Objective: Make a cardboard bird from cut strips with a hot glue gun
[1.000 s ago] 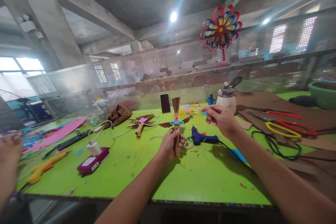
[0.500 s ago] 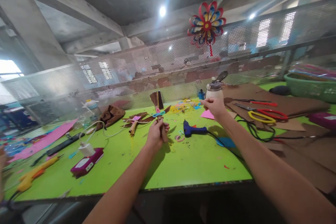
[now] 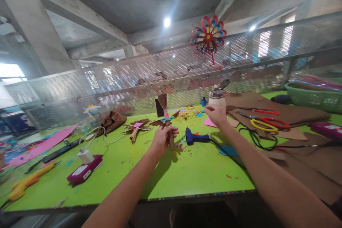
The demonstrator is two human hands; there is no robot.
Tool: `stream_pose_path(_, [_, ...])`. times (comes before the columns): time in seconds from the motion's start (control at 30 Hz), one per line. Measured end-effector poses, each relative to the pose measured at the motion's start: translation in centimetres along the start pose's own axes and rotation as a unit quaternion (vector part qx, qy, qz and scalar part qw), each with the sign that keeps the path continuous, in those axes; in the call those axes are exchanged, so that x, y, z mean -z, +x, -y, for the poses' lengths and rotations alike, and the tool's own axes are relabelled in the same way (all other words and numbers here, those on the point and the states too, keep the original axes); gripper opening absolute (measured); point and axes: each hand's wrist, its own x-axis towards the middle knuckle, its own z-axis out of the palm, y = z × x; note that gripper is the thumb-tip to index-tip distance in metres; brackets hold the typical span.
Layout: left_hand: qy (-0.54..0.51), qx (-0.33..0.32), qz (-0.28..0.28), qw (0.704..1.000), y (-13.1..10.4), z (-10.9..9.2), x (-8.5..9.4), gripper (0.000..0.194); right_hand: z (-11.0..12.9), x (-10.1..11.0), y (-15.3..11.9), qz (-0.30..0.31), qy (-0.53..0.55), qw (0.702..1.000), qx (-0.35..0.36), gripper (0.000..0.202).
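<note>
My left hand [image 3: 161, 137] is closed around the rolled body of a brown paper craft piece [image 3: 171, 142], held upright over the green table. A pleated brown fan tops the piece, with a pink bit and a light blue loop below it and pleated paper at its sides. My right hand [image 3: 217, 114] is raised in front of a white bottle [image 3: 217, 99] with a grey lid, thumb and fingers pinched together; I cannot make out what they hold, if anything. Between the hands lies a blue glue gun [image 3: 197, 138]. A similar brown paper craft piece [image 3: 136, 130] rests left of my left hand.
Yellow and red-handled scissors [image 3: 263, 125] lie on brown paper sheets [image 3: 299, 114] at the right, near a green basket [image 3: 307, 97]. Yellow scraps [image 3: 187, 114] are scattered at the back. A purple power strip [image 3: 84, 174] and a yellow glue gun [image 3: 25, 185] lie left.
My left hand has shifted slightly right with the paper craft piece, which has turned a little. My right hand stays pinched near the bottle. The camera view has tilted slightly.
</note>
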Motion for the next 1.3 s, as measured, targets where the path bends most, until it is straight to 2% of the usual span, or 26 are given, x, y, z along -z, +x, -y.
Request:
stream_pose_path(0.13, [-0.008, 0.004, 0.031, 0.999, 0.2, 0.8, -0.1, 0.018, 1.3, -0.5, -1.2, 0.042, 0.01, 0.999, -0.004, 0.039])
stream_pose_path(0.27, [0.004, 0.018, 0.025, 1.0, 0.0, 0.8, 0.1, 0.017, 1.5, -1.3, -1.8, 0.079, 0.025, 0.997, 0.009, 0.023])
stream_pose_path(0.4, [-0.013, 0.032, 0.011, 0.999, -0.3, 0.8, 0.6, 0.022, 0.7, -2.2, -2.1, 0.092, 0.004, 0.995, 0.042, 0.018])
stream_pose_path(0.6, [-0.02, 0.043, -0.005, 0.999, -0.5, 1.1, 0.8, 0.02, 0.2, -2.6, -2.4, 0.106, -0.036, 0.993, 0.038, 0.022])
stream_pose_path(0.8, [-0.017, 0.034, 0.006, 0.999, -0.5, 1.0, 0.8, 0.02, 1.6, -2.6, -3.2, 0.148, -0.032, 0.988, 0.041, 0.023])
stream_pose_path(0.9, [-0.027, 0.033, 0.008, 0.999, -0.7, 0.7, 0.9, 0.019, 2.2, -2.6, -3.7, 0.168, -0.024, 0.985, 0.04, 0.031])
stream_pose_path(1.1, [-0.037, 0.035, 0.005, 0.999, -0.7, 0.4, 1.0, 0.021, 2.6, -2.6, -3.9, 0.154, -0.011, 0.988, 0.016, 0.041])
stream_pose_path(1.3, [-0.042, 0.031, 0.003, 0.999, -0.3, 0.6, 1.2, 0.021, 2.8, -2.7, -3.9, 0.154, -0.008, 0.988, 0.023, 0.033])
